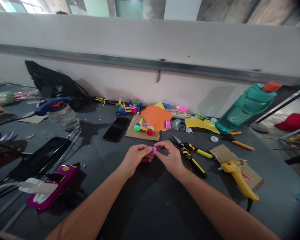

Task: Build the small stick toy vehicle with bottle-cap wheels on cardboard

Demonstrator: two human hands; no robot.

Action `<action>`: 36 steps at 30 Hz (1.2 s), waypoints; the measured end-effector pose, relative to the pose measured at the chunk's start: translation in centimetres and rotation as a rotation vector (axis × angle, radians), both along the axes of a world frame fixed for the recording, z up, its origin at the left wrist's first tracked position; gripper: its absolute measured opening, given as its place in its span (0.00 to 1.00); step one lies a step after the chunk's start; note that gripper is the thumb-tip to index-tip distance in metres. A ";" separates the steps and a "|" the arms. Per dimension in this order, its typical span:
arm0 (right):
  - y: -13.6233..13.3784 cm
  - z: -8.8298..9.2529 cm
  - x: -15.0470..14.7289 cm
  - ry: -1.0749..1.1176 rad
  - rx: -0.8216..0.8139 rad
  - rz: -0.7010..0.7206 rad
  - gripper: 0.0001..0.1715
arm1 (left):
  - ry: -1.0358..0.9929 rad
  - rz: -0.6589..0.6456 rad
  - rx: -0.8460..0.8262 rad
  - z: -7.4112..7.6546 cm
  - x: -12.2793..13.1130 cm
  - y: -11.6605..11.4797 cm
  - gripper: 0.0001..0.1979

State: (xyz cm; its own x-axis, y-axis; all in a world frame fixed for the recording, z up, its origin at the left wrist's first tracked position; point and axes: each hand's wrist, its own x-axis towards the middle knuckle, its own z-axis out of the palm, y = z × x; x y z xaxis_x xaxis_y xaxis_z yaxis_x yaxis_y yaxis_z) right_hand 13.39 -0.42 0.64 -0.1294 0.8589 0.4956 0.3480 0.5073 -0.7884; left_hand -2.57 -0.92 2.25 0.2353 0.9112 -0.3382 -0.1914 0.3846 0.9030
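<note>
A small piece of purple clay (154, 149) is pinched between the fingertips of both hands, just above the dark table. My left hand (138, 158) grips it from the left with thumb and fingers. From the right, my right hand (170, 156) holds it between thumb and index finger. Beyond the hands, a small model with green and red wheels (143, 128) rests on a cardboard piece (135, 134), beside orange paper (157, 116). Black-and-yellow pliers (193, 163) lie right of my right hand.
A phone (116, 129) lies behind my left hand. At the left are a purple power strip (53, 188) and a blue glue gun (52, 104). A yellow glue gun (238, 178) and a teal bottle (246, 106) are at the right.
</note>
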 end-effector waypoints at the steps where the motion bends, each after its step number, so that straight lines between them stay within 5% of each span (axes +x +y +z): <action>1: 0.0 0.0 0.0 -0.007 0.004 0.001 0.10 | 0.007 0.007 0.010 0.0 0.0 0.0 0.13; 36: -0.1 0.4 0.0 -0.026 0.063 0.024 0.08 | 0.005 0.012 0.027 0.2 0.0 -0.1 0.11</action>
State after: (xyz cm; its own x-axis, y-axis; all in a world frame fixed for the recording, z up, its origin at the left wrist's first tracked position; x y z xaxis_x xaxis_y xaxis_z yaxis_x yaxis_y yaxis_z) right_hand 13.40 -0.52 1.00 -0.1634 0.8225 0.5448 0.3553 0.5642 -0.7453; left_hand -2.59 -1.01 2.50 0.2226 0.9227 -0.3149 -0.1915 0.3581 0.9138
